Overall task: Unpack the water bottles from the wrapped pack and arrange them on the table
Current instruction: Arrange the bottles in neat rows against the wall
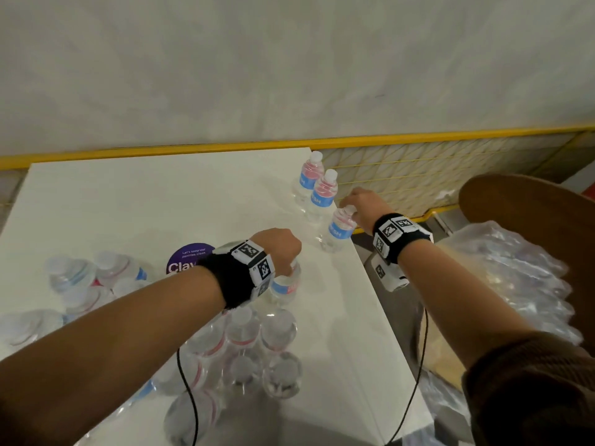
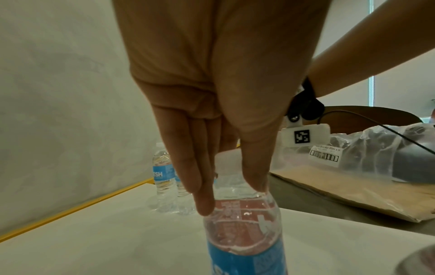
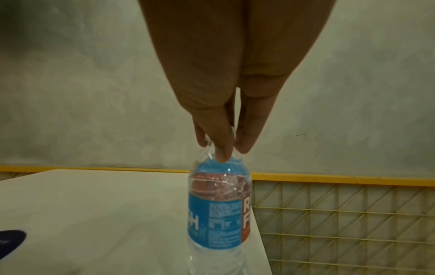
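Note:
My right hand (image 1: 355, 206) (image 3: 226, 147) pinches the cap of a clear water bottle (image 1: 339, 231) (image 3: 219, 204) with a blue and red label. That bottle stands upright at the right edge of the white table (image 1: 128, 201). Beyond it, two more bottles (image 1: 317, 185) (image 2: 166, 176) stand in a row along the same edge. My left hand (image 1: 285, 254) (image 2: 231, 191) grips the neck of another bottle (image 1: 285, 284) (image 2: 244, 232) just past the wrapped pack (image 1: 251, 346), whose remaining bottles sit at the table's near side.
Several loose bottles (image 1: 80, 281) lie at the table's left beside a purple round sticker (image 1: 188, 257). Crumpled plastic wrap (image 1: 515, 278) (image 2: 388, 154) and cardboard (image 2: 353, 195) sit to the right, by a brown chair (image 1: 521, 204). A yellow wire rack (image 1: 434, 169) (image 3: 341, 214) runs along the wall.

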Action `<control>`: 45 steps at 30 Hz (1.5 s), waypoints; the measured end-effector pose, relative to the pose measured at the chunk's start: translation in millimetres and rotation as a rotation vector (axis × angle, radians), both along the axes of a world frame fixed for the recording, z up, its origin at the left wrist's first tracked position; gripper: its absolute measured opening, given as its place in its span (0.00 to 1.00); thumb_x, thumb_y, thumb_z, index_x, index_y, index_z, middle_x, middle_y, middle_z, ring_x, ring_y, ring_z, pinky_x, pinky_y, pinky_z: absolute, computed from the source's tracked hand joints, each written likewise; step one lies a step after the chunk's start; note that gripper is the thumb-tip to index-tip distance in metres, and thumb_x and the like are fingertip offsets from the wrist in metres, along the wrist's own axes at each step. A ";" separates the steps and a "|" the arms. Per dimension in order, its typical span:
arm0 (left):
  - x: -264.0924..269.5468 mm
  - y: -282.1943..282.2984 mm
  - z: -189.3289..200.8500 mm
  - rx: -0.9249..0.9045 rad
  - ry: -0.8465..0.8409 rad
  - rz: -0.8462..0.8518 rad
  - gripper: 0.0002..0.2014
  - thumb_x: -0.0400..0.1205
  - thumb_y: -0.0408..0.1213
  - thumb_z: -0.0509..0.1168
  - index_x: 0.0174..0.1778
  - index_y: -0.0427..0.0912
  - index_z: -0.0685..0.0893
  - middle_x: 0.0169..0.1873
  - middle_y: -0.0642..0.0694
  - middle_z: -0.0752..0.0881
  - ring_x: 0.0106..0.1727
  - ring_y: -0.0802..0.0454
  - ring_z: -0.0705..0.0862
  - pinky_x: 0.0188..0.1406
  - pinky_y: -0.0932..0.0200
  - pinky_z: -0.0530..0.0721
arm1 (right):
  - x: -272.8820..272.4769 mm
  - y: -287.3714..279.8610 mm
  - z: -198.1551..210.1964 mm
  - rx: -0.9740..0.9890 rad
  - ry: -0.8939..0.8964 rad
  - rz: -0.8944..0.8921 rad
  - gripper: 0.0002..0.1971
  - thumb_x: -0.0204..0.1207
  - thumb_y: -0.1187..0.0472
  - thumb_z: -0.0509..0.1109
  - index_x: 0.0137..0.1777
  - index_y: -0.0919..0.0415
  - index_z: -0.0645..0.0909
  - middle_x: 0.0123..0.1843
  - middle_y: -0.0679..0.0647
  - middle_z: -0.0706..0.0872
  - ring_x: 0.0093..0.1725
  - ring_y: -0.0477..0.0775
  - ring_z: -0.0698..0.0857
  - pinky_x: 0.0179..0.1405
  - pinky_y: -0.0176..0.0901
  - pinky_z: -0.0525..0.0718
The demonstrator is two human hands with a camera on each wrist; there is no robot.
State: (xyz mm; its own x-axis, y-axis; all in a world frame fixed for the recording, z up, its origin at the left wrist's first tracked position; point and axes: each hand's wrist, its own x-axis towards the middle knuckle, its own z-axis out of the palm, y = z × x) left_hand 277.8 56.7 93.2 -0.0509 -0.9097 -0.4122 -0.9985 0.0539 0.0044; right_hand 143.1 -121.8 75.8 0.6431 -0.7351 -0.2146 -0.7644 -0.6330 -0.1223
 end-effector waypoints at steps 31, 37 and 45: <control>0.4 -1.4 -4.9 -0.016 0.001 -0.021 0.15 0.82 0.39 0.64 0.61 0.35 0.80 0.60 0.37 0.82 0.60 0.40 0.83 0.44 0.57 0.72 | 29.7 -17.0 -1.2 0.061 -0.119 -0.132 0.24 0.76 0.72 0.66 0.71 0.58 0.75 0.63 0.64 0.83 0.62 0.64 0.81 0.56 0.47 0.77; -0.4 -3.6 -4.6 -0.006 0.012 -0.012 0.16 0.82 0.41 0.64 0.62 0.35 0.80 0.60 0.37 0.81 0.61 0.40 0.82 0.48 0.56 0.76 | 25.9 -16.1 -0.5 0.072 -0.111 -0.141 0.25 0.75 0.69 0.69 0.73 0.58 0.73 0.66 0.63 0.82 0.64 0.64 0.80 0.60 0.49 0.78; -1.5 -3.8 -2.8 0.014 0.008 -0.007 0.16 0.82 0.41 0.65 0.61 0.36 0.80 0.59 0.37 0.82 0.59 0.40 0.83 0.46 0.57 0.76 | 30.5 -13.9 2.8 0.050 -0.037 -0.142 0.24 0.77 0.68 0.67 0.73 0.60 0.72 0.64 0.65 0.82 0.62 0.66 0.81 0.58 0.52 0.79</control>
